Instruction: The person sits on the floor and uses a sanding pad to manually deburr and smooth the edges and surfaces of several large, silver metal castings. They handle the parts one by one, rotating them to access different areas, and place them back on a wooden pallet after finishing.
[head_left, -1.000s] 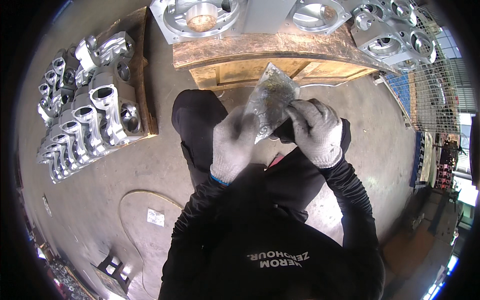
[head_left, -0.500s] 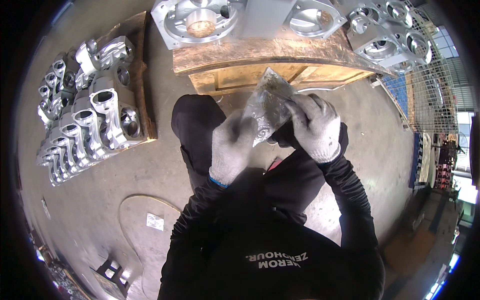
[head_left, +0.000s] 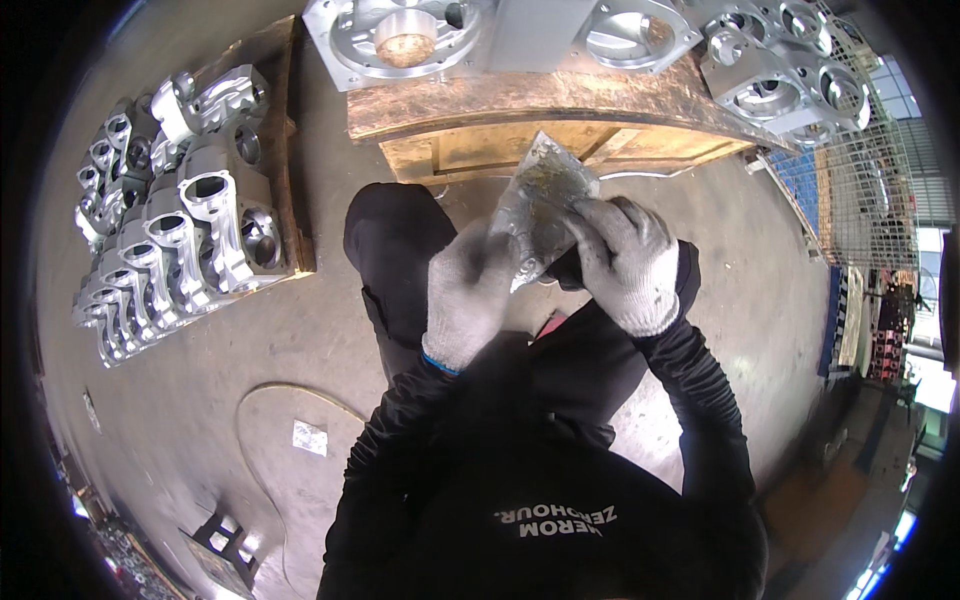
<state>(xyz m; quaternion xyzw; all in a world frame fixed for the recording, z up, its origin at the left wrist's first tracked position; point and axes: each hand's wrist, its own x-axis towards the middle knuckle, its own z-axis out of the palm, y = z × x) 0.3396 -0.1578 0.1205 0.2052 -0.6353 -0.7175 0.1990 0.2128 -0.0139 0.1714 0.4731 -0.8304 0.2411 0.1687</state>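
Note:
A clear plastic bag (head_left: 548, 185) with small contents I cannot make out is stretched between my two gloved hands above my knees. My left hand (head_left: 468, 290), in a white knit glove, grips the bag's left side, its fingers partly smeared by motion. On the other side my right hand (head_left: 627, 262), gloved alike, pinches the bag near its middle with thumb and fingers. One corner of the bag points up toward the wooden bench ahead.
Ahead stands a wooden bench (head_left: 420, 115) bearing a large machined metal casting (head_left: 395, 45). More silver castings (head_left: 765, 75) sit at the far right. Several castings (head_left: 190, 215) crowd a wooden pallet at the left. A hose (head_left: 243, 425) and a paper piece (head_left: 310, 438) lie on the floor.
Both hands keep their hold on the bag. My right fingers have shifted slightly left and down across it, and the view has tilted a little.

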